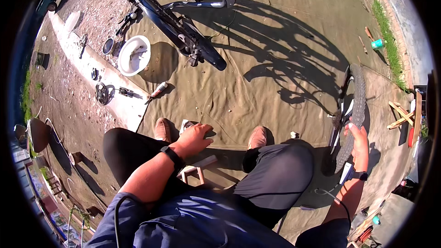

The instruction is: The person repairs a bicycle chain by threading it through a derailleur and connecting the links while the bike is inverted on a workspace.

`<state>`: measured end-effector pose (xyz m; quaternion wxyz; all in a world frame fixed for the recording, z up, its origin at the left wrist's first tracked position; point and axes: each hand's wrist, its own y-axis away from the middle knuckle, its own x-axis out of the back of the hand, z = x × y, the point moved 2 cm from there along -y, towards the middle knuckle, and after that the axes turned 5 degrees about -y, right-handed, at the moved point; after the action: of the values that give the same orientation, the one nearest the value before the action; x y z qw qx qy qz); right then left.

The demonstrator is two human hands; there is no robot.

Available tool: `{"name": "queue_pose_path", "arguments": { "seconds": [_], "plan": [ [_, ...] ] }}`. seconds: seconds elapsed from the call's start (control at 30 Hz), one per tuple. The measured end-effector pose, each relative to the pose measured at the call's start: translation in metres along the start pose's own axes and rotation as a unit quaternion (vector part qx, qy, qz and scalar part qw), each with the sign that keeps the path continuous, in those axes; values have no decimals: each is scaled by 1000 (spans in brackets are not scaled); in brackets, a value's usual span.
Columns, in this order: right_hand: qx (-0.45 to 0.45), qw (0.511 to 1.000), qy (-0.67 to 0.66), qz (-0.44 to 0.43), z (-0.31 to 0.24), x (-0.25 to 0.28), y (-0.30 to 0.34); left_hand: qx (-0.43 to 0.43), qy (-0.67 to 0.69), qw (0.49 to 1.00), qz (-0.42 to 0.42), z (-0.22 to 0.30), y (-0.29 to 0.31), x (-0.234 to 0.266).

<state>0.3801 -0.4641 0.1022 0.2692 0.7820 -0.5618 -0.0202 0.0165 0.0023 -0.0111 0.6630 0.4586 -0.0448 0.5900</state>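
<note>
My right hand [358, 140] grips the knobby tyre of a loose bicycle wheel [356, 96] that stands upright on the ground at my right. My left hand [195, 138] reaches down between my knees to a small white and dark object [187, 125] lying by my left shoe [161, 129]; whether the fingers hold it is hidden. I sit on a low wooden stool [197, 167]. My right shoe [257, 137] rests on the tan tarp [257, 64].
A dark blue bicycle frame [170, 16] lies ahead on the tarp. A white basin [133, 55], a small tube [158, 90], a sprocket [101, 93] and small parts sit on a pale plank [98, 69] at left. Wooden pieces [400, 115] lie at right.
</note>
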Motion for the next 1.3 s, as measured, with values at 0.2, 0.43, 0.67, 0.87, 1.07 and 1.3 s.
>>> {"name": "queue_pose_path", "arguments": {
  "seconds": [0.2,0.43,0.67,0.87,1.07,1.3],
  "plan": [
    [40,968,-242,-41,-104,-2,41,-42,-15,998,43,15,14,10],
    [74,945,-309,-82,-189,-48,29,-103,4,994,28,31,6,-2],
    [70,949,-277,-134,-251,-109,57,-80,16,995,62,32,29,16],
    [69,925,-351,-126,-136,-157,39,-123,55,986,100,59,31,35],
    [87,933,-333,-104,-192,-213,62,-78,47,988,126,38,47,39],
    [45,920,-373,-114,-141,-212,70,-150,117,974,121,69,51,41]
  ]
}}
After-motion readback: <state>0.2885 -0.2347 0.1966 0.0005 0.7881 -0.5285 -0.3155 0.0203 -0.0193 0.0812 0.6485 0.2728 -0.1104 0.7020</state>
